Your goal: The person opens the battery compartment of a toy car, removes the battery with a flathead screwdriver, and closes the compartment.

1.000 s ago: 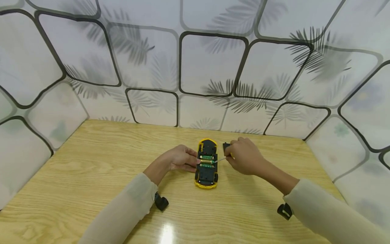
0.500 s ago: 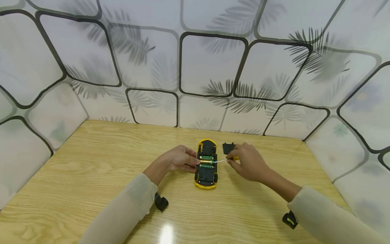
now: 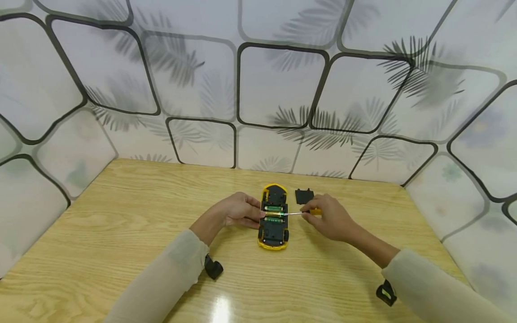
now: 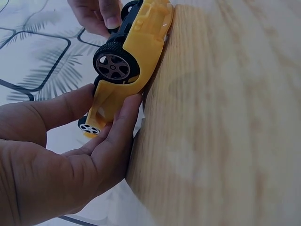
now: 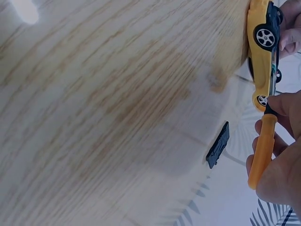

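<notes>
A yellow toy car [image 3: 274, 235] lies upside down on the table, its black underside facing up. Several green-and-gold batteries [image 3: 274, 214] sit side by side in its uncovered compartment. From the left, my left hand [image 3: 238, 211] holds the car's side, thumb on the underside edge and fingers along the body, as the left wrist view [image 4: 89, 155] also shows. My right hand [image 3: 329, 217] grips a screwdriver with an orange handle [image 5: 262, 150]. Its thin metal shaft [image 3: 294, 214] reaches left, with the tip at the right end of the middle battery.
A black battery cover [image 3: 304, 196] lies on the wooden table [image 3: 161, 193], just beyond my right hand. A patterned wall covering [image 3: 278, 85] rises behind the table's back edge and along both sides. Black wrist cameras hang at both sleeves.
My right hand has shifted slightly right and toward me, bringing the black cover and orange handle into fuller view. The screwdriver lies more level. My left hand and the car stay put.
</notes>
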`<state>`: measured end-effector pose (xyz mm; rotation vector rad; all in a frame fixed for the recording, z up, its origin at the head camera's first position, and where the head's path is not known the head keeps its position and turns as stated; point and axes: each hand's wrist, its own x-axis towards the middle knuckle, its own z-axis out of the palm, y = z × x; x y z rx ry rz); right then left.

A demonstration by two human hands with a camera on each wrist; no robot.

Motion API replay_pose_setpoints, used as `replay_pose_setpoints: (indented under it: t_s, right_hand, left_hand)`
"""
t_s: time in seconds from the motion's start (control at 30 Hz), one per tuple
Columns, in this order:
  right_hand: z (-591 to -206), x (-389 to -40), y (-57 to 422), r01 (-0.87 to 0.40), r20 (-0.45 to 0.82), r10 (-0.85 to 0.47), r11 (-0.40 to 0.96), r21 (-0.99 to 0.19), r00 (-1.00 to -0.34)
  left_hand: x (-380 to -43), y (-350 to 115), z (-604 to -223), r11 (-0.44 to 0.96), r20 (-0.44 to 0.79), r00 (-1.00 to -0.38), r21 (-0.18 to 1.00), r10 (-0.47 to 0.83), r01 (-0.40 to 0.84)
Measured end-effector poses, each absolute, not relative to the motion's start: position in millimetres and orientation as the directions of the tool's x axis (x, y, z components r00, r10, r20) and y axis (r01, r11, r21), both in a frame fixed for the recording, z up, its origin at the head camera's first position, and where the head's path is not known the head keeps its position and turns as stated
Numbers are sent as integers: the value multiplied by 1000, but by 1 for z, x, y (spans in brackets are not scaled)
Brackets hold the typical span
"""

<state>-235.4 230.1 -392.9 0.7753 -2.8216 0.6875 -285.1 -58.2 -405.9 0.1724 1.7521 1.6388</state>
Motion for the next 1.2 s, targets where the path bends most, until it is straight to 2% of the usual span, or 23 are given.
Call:
replay_pose_setpoints:
  t_s: [0.43,0.6,0.93,1.2]
  right_hand:
    - [-381,-231,228,-543,254,-482,770,-336,-839]
    - [-376,-230,227,-583,272,-522,770,-257,-809]
    - [-355,-220,208,-626,242,-619,778,55,-747]
    - [-334,-215,178,-593,78,-649,732,336,-757]
  left_hand:
    - [-285,-59,-404,165,-427,-726,899,539,-406]
    - [-286,-59,-404,167,-434,-727,895,532,-413]
    - [-288,-58,-404,162,-442,-729,891,522,-424]
    - [-286,-58,-403,166,-438,-725,893,532,-418]
